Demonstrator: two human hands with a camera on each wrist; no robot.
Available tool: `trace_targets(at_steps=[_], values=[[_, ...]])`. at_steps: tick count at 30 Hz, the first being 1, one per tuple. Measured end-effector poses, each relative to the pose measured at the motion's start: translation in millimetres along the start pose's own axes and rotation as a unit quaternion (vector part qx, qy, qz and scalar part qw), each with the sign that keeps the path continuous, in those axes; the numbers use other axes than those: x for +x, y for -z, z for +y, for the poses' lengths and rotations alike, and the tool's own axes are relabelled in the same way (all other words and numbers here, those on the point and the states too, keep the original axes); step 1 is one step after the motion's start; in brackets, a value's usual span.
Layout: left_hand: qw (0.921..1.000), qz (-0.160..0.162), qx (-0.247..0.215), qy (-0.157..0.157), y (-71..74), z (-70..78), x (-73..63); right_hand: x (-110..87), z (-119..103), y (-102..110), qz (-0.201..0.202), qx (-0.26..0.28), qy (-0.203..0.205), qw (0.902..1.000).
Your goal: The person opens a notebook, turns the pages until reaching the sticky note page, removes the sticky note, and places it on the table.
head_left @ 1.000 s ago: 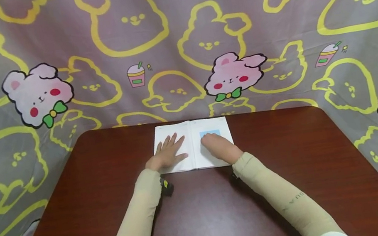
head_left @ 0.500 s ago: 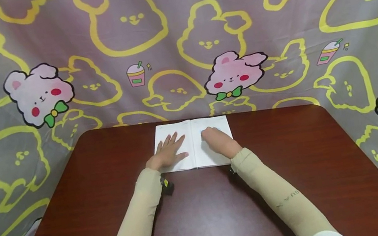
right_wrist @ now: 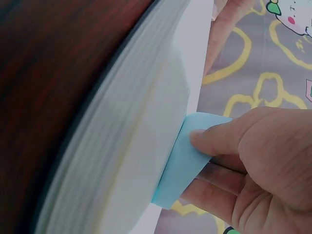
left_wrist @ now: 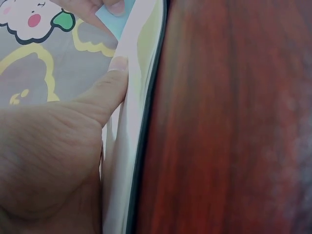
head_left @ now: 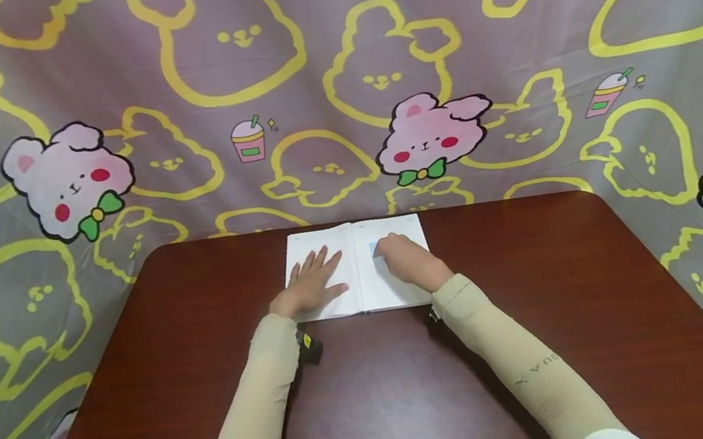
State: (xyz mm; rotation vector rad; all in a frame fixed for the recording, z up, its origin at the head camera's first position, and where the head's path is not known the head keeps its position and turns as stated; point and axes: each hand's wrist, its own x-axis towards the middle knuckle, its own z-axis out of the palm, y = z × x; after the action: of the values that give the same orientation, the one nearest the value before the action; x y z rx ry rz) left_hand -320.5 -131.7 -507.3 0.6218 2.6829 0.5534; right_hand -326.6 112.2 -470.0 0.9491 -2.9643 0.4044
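Observation:
A book (head_left: 378,291) lies spread on the table, white pages upward. My left hand (head_left: 312,287) rests on the left page with its fingers spread. On the right page is a light blue sticky note (right_wrist: 183,163), which my right hand (head_left: 410,260) pinches between thumb and curled fingers. The note bends up from the page, its lower edge still against the paper in the right wrist view. Most of it is hidden by the hand in the head view. The left wrist view shows the left thumb (left_wrist: 109,87) along the page surface, close to the book's near edge.
The dark red-brown table (head_left: 384,402) reaches out on both sides of the book and in front of it. A grey curtain (head_left: 304,110) with yellow outlines and pink rabbit faces hangs just behind the table's far edge.
The right hand has shifted slightly, and the sticky note, earlier flat and wide beyond the fingers, now shows only a small corner left of them. The left hand stays on its page.

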Motion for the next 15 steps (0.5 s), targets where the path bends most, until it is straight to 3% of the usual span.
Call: trace_targets(at_steps=[9,15], values=[[1.0000,0.000,0.001,-0.008,6.4,4.6,-6.5,0.5,4.9,-2.1,0.014,0.012,0.015,0.9997],[0.9999,0.008,-0.005,-0.014,-0.1,-2.3,-2.5,-0.6,5.8,-1.8,0.013,0.024,0.003,0.9996]])
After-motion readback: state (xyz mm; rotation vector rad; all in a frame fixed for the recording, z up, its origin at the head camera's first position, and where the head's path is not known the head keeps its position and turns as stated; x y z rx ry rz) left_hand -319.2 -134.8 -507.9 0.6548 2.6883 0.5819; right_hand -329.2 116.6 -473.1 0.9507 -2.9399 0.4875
